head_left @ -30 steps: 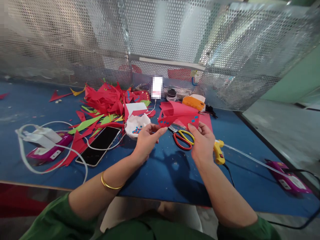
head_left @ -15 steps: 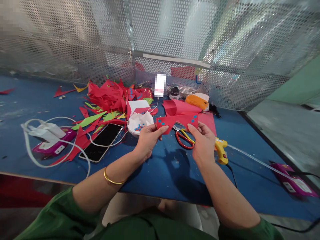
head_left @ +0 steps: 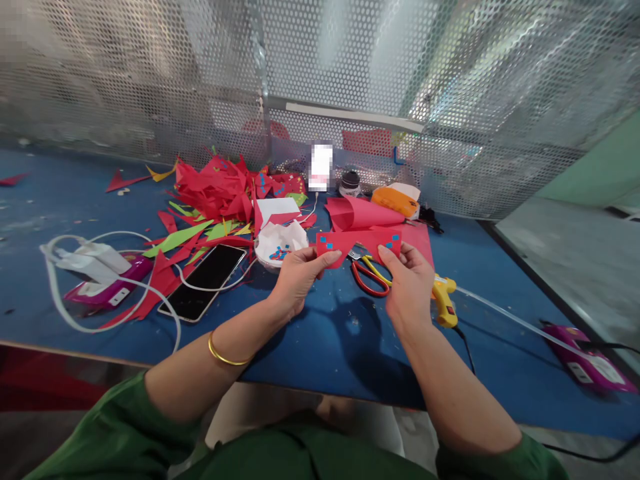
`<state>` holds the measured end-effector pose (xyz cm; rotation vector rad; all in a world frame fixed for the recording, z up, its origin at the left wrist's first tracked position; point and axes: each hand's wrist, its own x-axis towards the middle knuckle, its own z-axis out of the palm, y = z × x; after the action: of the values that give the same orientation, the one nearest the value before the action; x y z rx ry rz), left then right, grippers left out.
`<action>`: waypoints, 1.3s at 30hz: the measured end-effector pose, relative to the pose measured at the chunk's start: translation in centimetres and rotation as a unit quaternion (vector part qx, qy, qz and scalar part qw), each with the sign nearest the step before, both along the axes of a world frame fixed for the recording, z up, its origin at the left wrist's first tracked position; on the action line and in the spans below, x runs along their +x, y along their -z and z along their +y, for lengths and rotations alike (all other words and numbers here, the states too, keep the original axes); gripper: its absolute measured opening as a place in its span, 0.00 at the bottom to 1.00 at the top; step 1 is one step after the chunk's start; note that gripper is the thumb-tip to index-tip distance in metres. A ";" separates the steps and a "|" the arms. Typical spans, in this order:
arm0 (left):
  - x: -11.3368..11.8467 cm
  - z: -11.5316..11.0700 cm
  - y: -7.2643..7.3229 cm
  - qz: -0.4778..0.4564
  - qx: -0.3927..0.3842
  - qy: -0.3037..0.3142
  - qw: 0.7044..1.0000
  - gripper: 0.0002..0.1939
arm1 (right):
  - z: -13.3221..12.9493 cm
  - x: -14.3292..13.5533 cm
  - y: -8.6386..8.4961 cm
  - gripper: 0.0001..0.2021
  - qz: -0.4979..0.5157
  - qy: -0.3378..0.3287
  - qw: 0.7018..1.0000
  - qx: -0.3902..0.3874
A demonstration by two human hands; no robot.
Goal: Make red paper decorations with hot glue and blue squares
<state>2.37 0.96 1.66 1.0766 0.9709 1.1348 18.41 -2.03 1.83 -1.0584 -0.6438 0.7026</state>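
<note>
A red paper piece [head_left: 357,240] with small blue squares at both ends is held up above the table. My left hand [head_left: 299,277] pinches its left end between thumb and fingers. Its right end is gripped by my right hand [head_left: 407,280] in the same way. Just behind and below the paper lie scissors [head_left: 369,279] with one red and one yellow handle, partly covered by my right hand. Left of the paper is a white paper-lined bowl [head_left: 273,243] with small blue and red bits in it.
A yellow glue gun [head_left: 443,300] with a long clear stick lies at right, near a purple power strip [head_left: 587,360]. At left are a phone [head_left: 205,283], white cables and another purple strip [head_left: 107,291]. Red paper scraps [head_left: 215,190] heap up behind, before a perforated metal screen [head_left: 340,67].
The red paper has shifted slightly to the right and turned more level in my hands. Both hands keep their pinch on it.
</note>
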 end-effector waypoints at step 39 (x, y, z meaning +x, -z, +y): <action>-0.6 1.2 0.1 0.031 0.130 -0.077 0.988 0.16 | 0.0 0.2 0.2 0.18 -0.045 -0.008 0.999 -0.015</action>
<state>1.79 2.15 1.59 1.2681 0.9881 1.3895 18.57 -2.05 1.64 -1.1178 -0.7215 0.6833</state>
